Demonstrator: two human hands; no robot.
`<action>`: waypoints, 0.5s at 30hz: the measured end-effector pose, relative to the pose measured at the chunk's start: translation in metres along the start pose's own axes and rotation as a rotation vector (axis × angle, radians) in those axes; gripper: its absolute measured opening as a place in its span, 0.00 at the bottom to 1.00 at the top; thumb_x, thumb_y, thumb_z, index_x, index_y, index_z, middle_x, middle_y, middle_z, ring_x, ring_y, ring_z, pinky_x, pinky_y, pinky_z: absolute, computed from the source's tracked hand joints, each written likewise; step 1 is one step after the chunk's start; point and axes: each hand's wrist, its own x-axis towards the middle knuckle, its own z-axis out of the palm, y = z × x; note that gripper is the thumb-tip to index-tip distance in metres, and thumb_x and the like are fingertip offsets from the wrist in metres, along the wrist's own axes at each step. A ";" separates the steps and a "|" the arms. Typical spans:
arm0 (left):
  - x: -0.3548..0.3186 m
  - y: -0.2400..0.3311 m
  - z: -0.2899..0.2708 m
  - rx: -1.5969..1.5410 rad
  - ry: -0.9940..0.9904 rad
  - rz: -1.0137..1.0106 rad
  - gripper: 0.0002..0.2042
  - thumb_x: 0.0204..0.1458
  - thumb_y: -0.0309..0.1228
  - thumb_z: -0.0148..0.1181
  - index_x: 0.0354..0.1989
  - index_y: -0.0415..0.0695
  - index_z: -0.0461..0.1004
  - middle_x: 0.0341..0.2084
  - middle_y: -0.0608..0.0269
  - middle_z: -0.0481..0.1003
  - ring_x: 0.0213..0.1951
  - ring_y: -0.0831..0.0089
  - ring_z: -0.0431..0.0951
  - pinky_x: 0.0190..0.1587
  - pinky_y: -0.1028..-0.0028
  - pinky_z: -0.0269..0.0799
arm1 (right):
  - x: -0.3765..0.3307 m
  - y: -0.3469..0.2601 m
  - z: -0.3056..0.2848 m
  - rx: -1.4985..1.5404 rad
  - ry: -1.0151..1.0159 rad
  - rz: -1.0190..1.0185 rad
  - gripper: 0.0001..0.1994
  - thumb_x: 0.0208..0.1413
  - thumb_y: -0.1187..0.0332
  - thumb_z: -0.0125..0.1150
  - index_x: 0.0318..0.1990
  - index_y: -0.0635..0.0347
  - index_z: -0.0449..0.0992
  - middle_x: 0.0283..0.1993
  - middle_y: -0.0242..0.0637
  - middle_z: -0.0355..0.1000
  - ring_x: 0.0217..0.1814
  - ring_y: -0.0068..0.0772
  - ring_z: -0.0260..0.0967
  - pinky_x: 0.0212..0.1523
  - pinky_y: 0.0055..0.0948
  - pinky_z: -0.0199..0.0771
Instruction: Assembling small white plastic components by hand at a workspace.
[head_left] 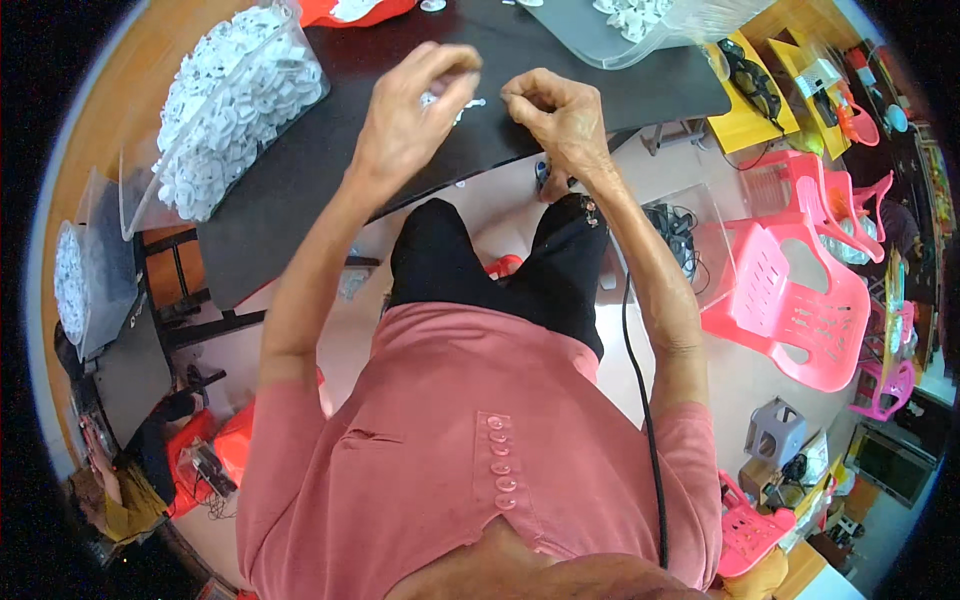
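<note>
Overhead: black table [300, 190], pink chairs [790, 300] beside.

We see a table [330, 160] across the upper middle of the frame, with both hands raised over its near edge: the left hand [415, 100] just left of the right hand [555, 110], a small part [450, 100] between them. A bag of parts [235, 105] lies on the table at upper left. Stacked chairs [800, 290] stand at right.
</note>
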 end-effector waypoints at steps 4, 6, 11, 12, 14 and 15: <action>0.075 -0.026 0.022 0.131 -0.022 0.073 0.10 0.62 0.29 0.59 0.48 0.37 0.76 0.40 0.57 0.78 0.42 0.72 0.80 0.49 0.74 0.74 | 0.002 0.007 0.000 0.072 0.033 0.011 0.06 0.55 0.72 0.66 0.39 0.62 0.85 0.31 0.34 0.82 0.32 0.19 0.77 0.38 0.23 0.79; 0.112 -0.037 0.040 0.073 0.035 0.051 0.15 0.55 0.29 0.60 0.47 0.33 0.77 0.39 0.44 0.78 0.44 0.49 0.79 0.49 0.61 0.74 | 0.002 0.014 -0.001 0.080 0.065 -0.026 0.07 0.56 0.72 0.66 0.40 0.62 0.85 0.33 0.34 0.82 0.33 0.19 0.77 0.38 0.23 0.79; 0.174 -0.082 0.081 0.211 0.012 0.018 0.16 0.54 0.33 0.59 0.45 0.33 0.78 0.36 0.38 0.79 0.40 0.45 0.81 0.44 0.57 0.76 | 0.004 0.006 0.001 0.050 0.040 -0.089 0.05 0.57 0.72 0.66 0.38 0.64 0.82 0.30 0.35 0.80 0.30 0.18 0.74 0.32 0.23 0.75; 0.180 -0.086 0.088 0.273 0.008 0.007 0.16 0.53 0.33 0.59 0.45 0.34 0.79 0.37 0.35 0.79 0.41 0.45 0.82 0.45 0.57 0.76 | 0.005 0.008 0.000 0.017 0.020 -0.096 0.06 0.59 0.72 0.66 0.40 0.63 0.83 0.30 0.30 0.79 0.30 0.15 0.72 0.35 0.21 0.75; 0.186 -0.094 0.098 0.347 -0.020 -0.006 0.16 0.53 0.33 0.59 0.44 0.34 0.79 0.36 0.35 0.79 0.41 0.45 0.82 0.45 0.56 0.76 | 0.004 0.012 0.002 0.039 0.032 -0.098 0.05 0.59 0.72 0.66 0.40 0.63 0.83 0.30 0.30 0.79 0.30 0.16 0.72 0.35 0.21 0.75; 0.188 -0.097 0.102 0.424 -0.046 -0.022 0.16 0.52 0.33 0.59 0.44 0.34 0.79 0.36 0.34 0.79 0.40 0.45 0.82 0.45 0.56 0.75 | 0.004 0.014 0.003 0.065 0.041 -0.101 0.05 0.59 0.73 0.66 0.40 0.63 0.83 0.30 0.29 0.79 0.31 0.16 0.72 0.34 0.21 0.75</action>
